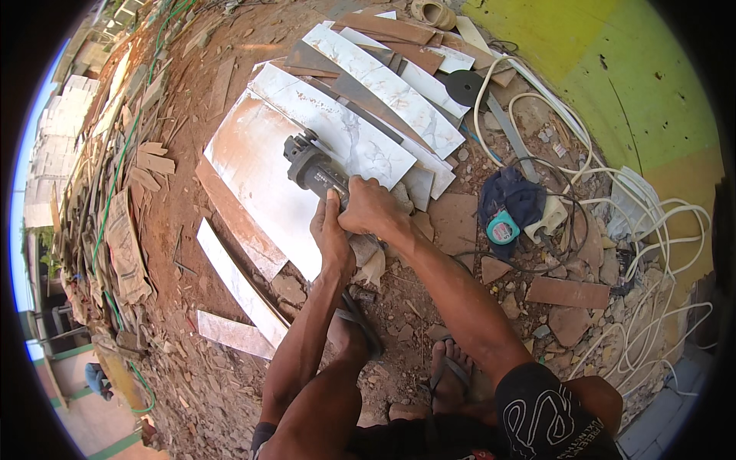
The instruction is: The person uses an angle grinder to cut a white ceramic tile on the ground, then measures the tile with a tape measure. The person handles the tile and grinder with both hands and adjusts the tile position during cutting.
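Power tool, dark grey, cylindrical: located over the large white tile, near its right side. Contact between tool head and tile cannot be determined from this angle. Left hand wrapped round the rear of the body, thumb extended along it; right hand closed on the same end, from the right.

Surroundings: white-faced tile strips overlap in a pile beyond the tool, brown backs showing on some. Narrow tile strip on the ground left of the forearms. Black disc at the pile's right edge, beside a grey flat bar. Dark blue cloth further right; teal tape measure against it. Pale cable in loose loops along the right side. Sandalled foot below the right forearm.

Markings: light lettering on the tool body, too small to read; printed label on the tape measure; white line design and lettering on the black sleeve.

Surface: reddish earth strewn with rubble; reddish dust coats part of the large tile. Outdoor site, daylight. Yellow-green wall upper right; green hose runs along the left.
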The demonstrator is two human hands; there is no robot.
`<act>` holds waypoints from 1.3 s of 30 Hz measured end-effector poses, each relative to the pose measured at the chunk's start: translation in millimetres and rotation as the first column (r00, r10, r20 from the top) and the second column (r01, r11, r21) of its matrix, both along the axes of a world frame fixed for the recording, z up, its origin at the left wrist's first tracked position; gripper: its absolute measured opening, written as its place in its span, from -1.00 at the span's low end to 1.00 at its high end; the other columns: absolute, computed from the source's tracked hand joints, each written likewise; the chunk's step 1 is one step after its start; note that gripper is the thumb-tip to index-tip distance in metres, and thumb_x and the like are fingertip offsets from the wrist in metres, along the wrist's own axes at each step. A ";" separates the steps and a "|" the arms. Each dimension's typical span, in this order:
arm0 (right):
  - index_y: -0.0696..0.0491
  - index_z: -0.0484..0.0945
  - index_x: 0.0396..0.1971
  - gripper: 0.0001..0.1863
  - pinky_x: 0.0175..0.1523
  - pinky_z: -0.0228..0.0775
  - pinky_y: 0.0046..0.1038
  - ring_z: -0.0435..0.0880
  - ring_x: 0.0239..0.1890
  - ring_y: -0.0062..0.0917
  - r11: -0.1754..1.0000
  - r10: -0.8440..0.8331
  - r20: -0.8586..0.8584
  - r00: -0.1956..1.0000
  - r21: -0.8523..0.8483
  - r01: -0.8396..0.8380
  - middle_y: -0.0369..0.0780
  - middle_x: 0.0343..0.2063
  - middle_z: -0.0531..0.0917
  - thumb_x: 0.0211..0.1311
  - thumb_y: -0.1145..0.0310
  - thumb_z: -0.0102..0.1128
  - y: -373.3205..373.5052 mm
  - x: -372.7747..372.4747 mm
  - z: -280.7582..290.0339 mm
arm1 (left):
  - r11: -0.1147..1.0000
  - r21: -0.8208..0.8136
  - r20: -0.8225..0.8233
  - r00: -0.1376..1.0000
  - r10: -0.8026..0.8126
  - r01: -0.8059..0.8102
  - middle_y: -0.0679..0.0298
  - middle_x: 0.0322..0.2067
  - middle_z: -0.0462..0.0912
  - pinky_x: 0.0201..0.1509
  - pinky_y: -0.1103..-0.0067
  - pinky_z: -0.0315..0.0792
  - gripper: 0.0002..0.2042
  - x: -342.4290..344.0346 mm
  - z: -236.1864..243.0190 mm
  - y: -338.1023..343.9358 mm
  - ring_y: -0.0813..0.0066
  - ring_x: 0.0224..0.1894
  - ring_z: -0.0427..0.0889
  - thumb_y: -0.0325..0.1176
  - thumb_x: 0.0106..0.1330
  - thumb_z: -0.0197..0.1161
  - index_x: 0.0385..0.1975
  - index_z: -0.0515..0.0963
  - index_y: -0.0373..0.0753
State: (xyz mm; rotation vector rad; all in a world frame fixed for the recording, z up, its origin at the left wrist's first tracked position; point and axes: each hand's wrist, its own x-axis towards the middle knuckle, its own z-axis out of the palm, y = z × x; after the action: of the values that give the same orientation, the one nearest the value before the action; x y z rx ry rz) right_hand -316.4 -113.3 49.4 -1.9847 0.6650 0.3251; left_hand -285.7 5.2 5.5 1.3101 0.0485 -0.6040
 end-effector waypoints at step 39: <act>0.41 0.48 -0.07 -0.37 0.01 0.61 -0.07 0.70 -0.05 0.15 1.000 -0.011 0.089 0.996 -0.023 0.013 0.32 -0.16 0.65 0.09 0.13 0.32 0.9 -12.3 -13.3 | 0.999 -0.043 0.021 1.000 -0.013 0.013 0.23 -0.06 0.65 0.06 0.56 0.49 -0.62 -11.4 -4.1 2.1 0.56 -0.07 0.60 -0.18 0.59 0.08 0.17 0.47 -0.37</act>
State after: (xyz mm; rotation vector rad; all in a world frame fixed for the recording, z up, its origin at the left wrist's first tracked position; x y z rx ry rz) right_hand -328.7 -112.4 36.1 -2.0045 0.6259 0.2216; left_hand -297.1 7.3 1.3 1.2752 0.0099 -0.5994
